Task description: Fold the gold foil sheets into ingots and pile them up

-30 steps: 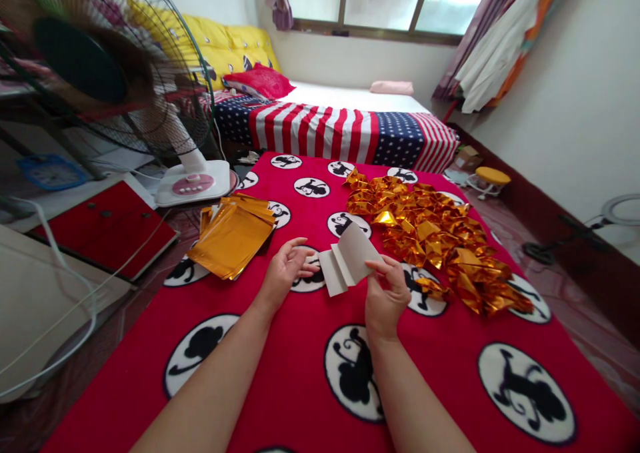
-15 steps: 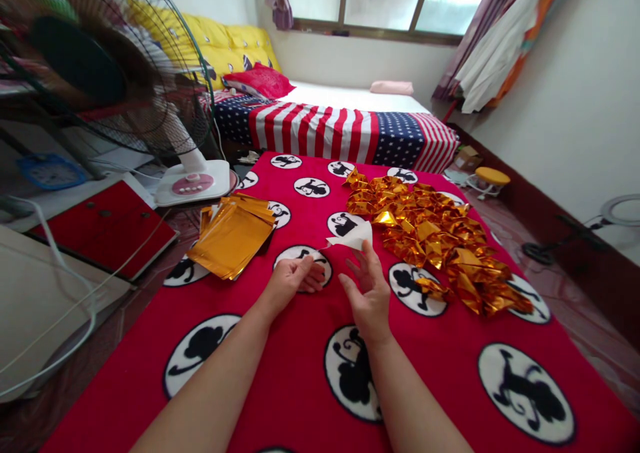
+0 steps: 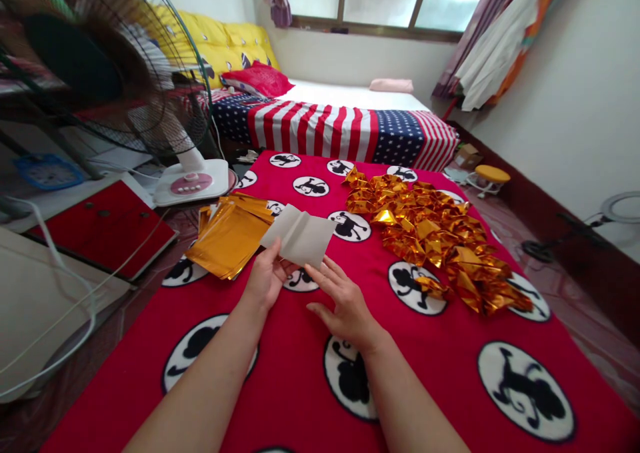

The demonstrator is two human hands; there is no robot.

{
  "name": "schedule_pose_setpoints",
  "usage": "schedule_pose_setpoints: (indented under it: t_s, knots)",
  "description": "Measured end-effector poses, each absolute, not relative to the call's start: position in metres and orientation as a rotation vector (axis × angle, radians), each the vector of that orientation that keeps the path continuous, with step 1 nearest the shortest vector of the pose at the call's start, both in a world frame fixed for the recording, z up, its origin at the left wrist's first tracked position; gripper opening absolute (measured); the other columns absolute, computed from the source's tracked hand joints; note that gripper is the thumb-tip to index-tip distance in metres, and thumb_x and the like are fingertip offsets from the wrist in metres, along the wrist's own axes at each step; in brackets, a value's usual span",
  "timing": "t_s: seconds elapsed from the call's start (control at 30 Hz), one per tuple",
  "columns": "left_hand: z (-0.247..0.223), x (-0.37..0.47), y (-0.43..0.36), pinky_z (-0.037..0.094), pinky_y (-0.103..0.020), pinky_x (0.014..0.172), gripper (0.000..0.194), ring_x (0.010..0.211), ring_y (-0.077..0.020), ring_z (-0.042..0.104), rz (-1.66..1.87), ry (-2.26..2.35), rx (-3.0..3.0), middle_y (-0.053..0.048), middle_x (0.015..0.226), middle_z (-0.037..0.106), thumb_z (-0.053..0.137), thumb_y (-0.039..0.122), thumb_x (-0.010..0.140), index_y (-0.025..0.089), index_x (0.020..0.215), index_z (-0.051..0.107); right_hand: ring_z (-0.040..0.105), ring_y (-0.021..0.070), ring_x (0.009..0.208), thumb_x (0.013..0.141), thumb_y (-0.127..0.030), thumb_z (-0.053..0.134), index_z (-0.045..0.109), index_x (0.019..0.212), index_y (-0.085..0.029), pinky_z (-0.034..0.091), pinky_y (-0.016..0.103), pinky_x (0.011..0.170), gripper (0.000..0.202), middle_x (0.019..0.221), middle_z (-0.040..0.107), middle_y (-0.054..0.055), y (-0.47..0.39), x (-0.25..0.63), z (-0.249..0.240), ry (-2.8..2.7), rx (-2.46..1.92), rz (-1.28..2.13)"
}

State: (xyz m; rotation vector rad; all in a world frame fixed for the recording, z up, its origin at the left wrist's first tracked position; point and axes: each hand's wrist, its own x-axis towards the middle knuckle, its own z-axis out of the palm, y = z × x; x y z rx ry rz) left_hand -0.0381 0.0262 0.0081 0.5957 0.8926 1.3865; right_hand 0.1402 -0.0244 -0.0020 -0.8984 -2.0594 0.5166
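Note:
A sheet of paper (image 3: 303, 235), its pale grey side up and creased near its left part, is held above the red cloth. My left hand (image 3: 267, 273) pinches its lower left edge, thumb on top. My right hand (image 3: 343, 300) has its fingertips at the sheet's lower right corner, with the fingers extended and the thumb apart. A stack of flat gold foil sheets (image 3: 233, 236) lies to the left of the paper. To the right spreads a pile of crumpled or folded gold foil pieces (image 3: 425, 226).
The red cloth (image 3: 290, 386) has white ovals with black figures. A fan (image 3: 193, 176) stands at the left, beside a red panel (image 3: 107, 223). Behind is a bed (image 3: 330, 133); a yellow stool (image 3: 493, 174) stands at the right.
The paper has moved left and is turned broadside, showing its grey face. My left hand has shifted left to its edge, and my right hand has come in lower and flatter.

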Motion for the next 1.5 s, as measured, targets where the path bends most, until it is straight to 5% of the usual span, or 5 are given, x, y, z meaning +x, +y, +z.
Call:
schedule_pose_setpoints:
  t_s: [0.17, 0.53, 0.8, 1.23, 1.5]
  knots:
    - [0.000, -0.038, 0.028, 0.057, -0.029, 0.069, 0.051, 0.082, -0.0203, 0.070, 1.418, 0.978, 0.705, -0.010, 0.101, 0.074, 0.081, 0.035, 0.065, 0.014, 0.108, 0.066, 0.061, 0.0241, 0.115, 0.091, -0.033, 0.057, 0.066, 0.111, -0.024, 0.052, 0.040, 0.093, 0.024, 0.127, 0.063, 0.010, -0.028, 0.144, 0.002, -1.512, -1.062, 0.655]
    - [0.006, -0.027, 0.016, 0.053, -0.027, 0.068, 0.027, 0.076, -0.0212, 0.068, 1.052, 1.030, 1.267, -0.007, 0.086, 0.075, 0.079, 0.031, 0.065, 0.015, 0.087, 0.076, 0.063, 0.0158, 0.071, 0.081, -0.034, 0.066, 0.055, 0.110, -0.022, 0.049, 0.027, 0.066, 0.033, 0.079, 0.065, 0.000, -0.017, 0.147, -0.008, -1.175, -1.216, 0.829]
    - [-0.012, -0.022, 0.021, 0.049, -0.027, 0.066, 0.037, 0.072, -0.0196, 0.066, 1.284, 1.321, 1.422, -0.005, 0.079, 0.072, 0.071, 0.031, 0.074, 0.017, 0.109, 0.070, 0.061, 0.0173, 0.060, 0.084, -0.030, 0.056, 0.055, 0.097, -0.022, 0.043, 0.027, 0.060, 0.015, 0.064, 0.064, -0.003, -0.015, 0.151, -0.018, -1.208, -1.469, 0.614]
    - [-0.007, -0.023, 0.019, 0.044, -0.039, 0.092, 0.038, 0.103, -0.0265, 0.055, 1.219, 1.695, 2.095, -0.009, 0.110, 0.058, 0.072, 0.014, 0.070, 0.022, 0.107, 0.066, 0.055, 0.0130, 0.062, 0.076, -0.014, 0.055, 0.065, 0.075, -0.021, 0.042, 0.027, 0.061, 0.013, 0.084, 0.060, 0.001, -0.012, 0.155, -0.014, -1.537, -1.640, 0.337]
    - [-0.014, -0.035, 0.027, 0.046, -0.037, 0.085, 0.026, 0.091, -0.0202, 0.061, 0.952, 1.268, 2.368, -0.005, 0.092, 0.071, 0.055, 0.006, 0.083, 0.021, 0.086, 0.075, 0.060, 0.0147, 0.080, 0.074, -0.006, 0.051, 0.075, 0.091, -0.024, 0.050, 0.027, 0.071, 0.034, 0.107, 0.057, 0.005, -0.013, 0.176, -0.010, -1.738, -1.567, 0.556]
